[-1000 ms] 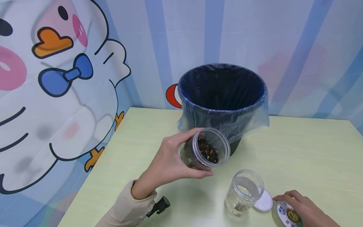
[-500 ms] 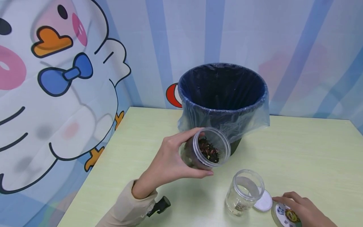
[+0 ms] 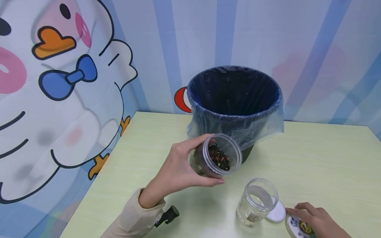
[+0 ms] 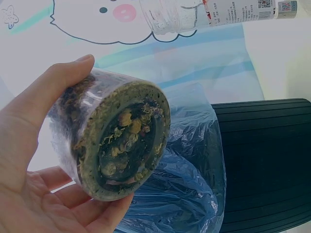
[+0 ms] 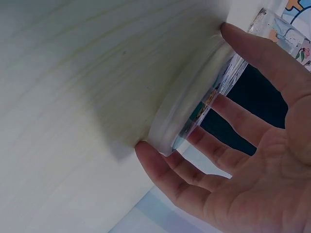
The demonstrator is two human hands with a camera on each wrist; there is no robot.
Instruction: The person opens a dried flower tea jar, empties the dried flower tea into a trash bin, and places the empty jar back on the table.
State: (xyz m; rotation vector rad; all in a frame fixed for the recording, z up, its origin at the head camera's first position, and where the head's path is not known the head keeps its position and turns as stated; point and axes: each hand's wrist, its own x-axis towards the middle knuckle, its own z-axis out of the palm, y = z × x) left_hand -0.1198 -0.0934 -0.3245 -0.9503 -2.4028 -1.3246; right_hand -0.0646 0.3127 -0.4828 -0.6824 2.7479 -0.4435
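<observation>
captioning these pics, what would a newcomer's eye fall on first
Probably the large white cartoon bird filling the left of the striped blue backdrop. Next, the round black bin with a blue plastic liner, at the back of the pale table; in front, a tilted, clear round jar of dark dried flakes in the left grip.

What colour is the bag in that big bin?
The bag is see-through blue. It shows best in the left wrist view, where its crinkled folds hang.
</observation>
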